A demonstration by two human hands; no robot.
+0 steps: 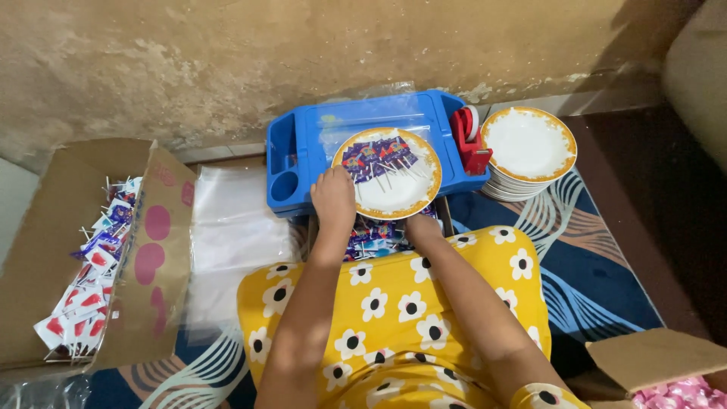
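Patterned rug (598, 265) — stained plaster wall (227, 60) behind

A single head-worn camera looks steeply down from close above the lap, facing the wall (227, 60) across the frame's top, its right edge seemingly shadowed.

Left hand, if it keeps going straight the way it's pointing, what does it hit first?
Most likely the wrapped lollipops on the gold-rimmed plate: the left hand already rests at the plate's near-left rim.
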